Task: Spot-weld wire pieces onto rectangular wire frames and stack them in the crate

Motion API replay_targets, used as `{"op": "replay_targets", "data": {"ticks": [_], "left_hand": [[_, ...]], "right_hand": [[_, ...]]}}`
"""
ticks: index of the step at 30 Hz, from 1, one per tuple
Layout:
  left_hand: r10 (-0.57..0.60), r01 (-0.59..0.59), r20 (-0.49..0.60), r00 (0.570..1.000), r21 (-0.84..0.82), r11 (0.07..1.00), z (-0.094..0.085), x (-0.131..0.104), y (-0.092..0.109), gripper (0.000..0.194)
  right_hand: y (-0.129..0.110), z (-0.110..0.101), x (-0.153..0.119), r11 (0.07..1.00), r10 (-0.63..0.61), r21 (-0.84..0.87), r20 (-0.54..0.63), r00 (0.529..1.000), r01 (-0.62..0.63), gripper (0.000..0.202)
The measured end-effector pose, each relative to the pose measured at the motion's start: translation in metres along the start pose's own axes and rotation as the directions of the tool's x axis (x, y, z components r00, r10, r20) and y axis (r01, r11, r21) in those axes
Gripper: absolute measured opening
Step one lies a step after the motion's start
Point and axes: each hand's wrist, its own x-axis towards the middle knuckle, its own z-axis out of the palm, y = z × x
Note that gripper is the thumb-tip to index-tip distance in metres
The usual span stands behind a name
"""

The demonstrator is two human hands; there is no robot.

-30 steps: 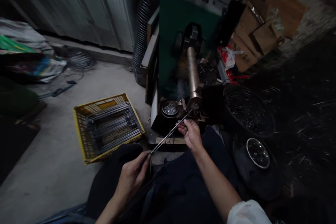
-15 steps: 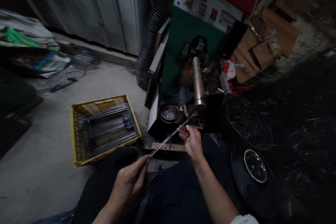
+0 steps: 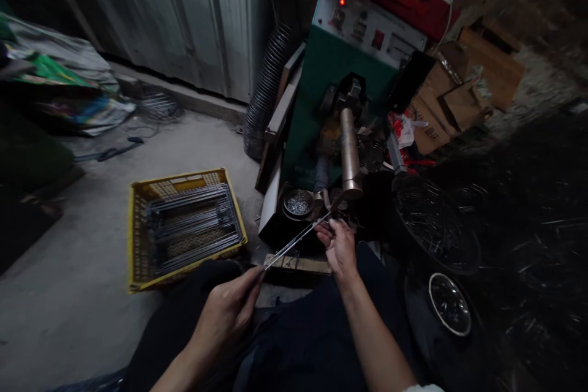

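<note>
My left hand point(image 3: 234, 303) is closed on the near end of a long thin metal wire piece point(image 3: 291, 246), which looks like two strands side by side. It slants up and right to the tip of a green spot-welding machine point(image 3: 312, 79), just below its thick copper-coloured arm point(image 3: 350, 150). Beside the wire's far end is my right hand point(image 3: 339, 248), fingers curled and pinched together; whether they grip the wire or a small part is hard to see. A round dish point(image 3: 297, 203) of small metal bits sits left of the electrodes.
On the floor at left stands a yellow plastic crate point(image 3: 131, 239) holding wire frames. To the right are a dark basin point(image 3: 436, 220) of thin metal pieces and a small bowl point(image 3: 450, 305). Cardboard boxes point(image 3: 441, 101) lie behind. A coiled hose point(image 3: 269, 92) stands beside the machine.
The view has tilted a little, so the machine and crate sit slightly lower and further right. Both hands keep nearly the same pose on and beside the wire piece.
</note>
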Motion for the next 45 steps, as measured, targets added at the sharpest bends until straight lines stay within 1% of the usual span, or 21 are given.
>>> {"op": "replay_targets", "data": {"ticks": [3, 7, 11, 15, 24, 27, 30, 33, 36, 38, 41, 45], "left_hand": [[-0.004, 0.004, 0.017, 1.000, -0.016, 1.000, 0.001, 0.000, -0.002, 0.022], [0.010, -0.010, -0.011, 1.000, -0.014, 1.000, 0.000, 0.001, -0.001, 0.022], [0.025, -0.025, -0.029, 0.999, -0.013, 1.000, -0.001, -0.001, 0.000, 0.022], [0.005, -0.005, -0.008, 1.000, -0.030, 1.000, 0.000, -0.001, -0.001, 0.022], [0.000, -0.001, -0.025, 1.000, -0.034, 0.999, 0.000, 0.010, -0.001, 0.024], [-0.030, 0.030, 0.012, 0.999, -0.051, 0.998, -0.003, 0.013, 0.002, 0.025], [-0.076, 0.079, 0.046, 0.996, -0.055, 0.995, -0.006, 0.016, 0.006, 0.026], [-0.096, 0.099, 0.053, 0.994, -0.061, 0.993, -0.009, 0.018, 0.008, 0.026], [-0.107, 0.110, 0.034, 0.994, -0.100, 0.989, -0.009, 0.019, 0.005, 0.025], [-0.125, 0.133, 0.063, 0.990, -0.139, 0.981, -0.007, 0.020, 0.003, 0.025], [-0.143, 0.167, 0.137, 0.980, -0.176, 0.970, -0.002, 0.023, 0.001, 0.026], [-0.136, 0.152, 0.112, 0.984, -0.144, 0.978, 0.005, 0.033, 0.003, 0.026]], "right_hand": [[0.000, -0.001, 0.004, 1.000, 0.003, 0.001, 0.000, 1.000, -0.003, 0.022], [-0.001, -0.001, 0.003, 1.000, 0.012, -0.012, 0.014, 1.000, -0.012, 0.022], [-0.001, 0.000, -0.001, 0.999, 0.019, -0.032, 0.000, 1.000, -0.019, 0.022], [-0.001, -0.001, 0.000, 0.999, 0.020, -0.033, 0.010, 1.000, -0.020, 0.023], [-0.004, 0.001, 0.010, 0.999, 0.031, -0.034, 0.002, 1.000, -0.031, 0.020], [-0.004, -0.001, 0.011, 0.999, 0.031, -0.035, 0.037, 0.999, -0.030, 0.015], [-0.005, -0.005, 0.012, 0.998, 0.029, -0.059, 0.066, 0.997, -0.026, 0.018], [-0.007, -0.009, 0.012, 0.990, 0.020, -0.142, 0.062, 0.998, -0.011, 0.025], [-0.008, -0.013, 0.012, 0.975, -0.025, -0.217, 0.062, 0.998, 0.038, 0.027], [-0.008, -0.016, 0.012, 0.971, -0.060, -0.228, 0.042, 0.997, 0.068, 0.027], [-0.010, -0.020, 0.013, 0.971, -0.081, -0.225, 0.031, 0.996, 0.085, 0.028], [-0.017, -0.022, 0.017, 0.980, -0.072, -0.184, 0.043, 0.997, 0.079, 0.030]]}}
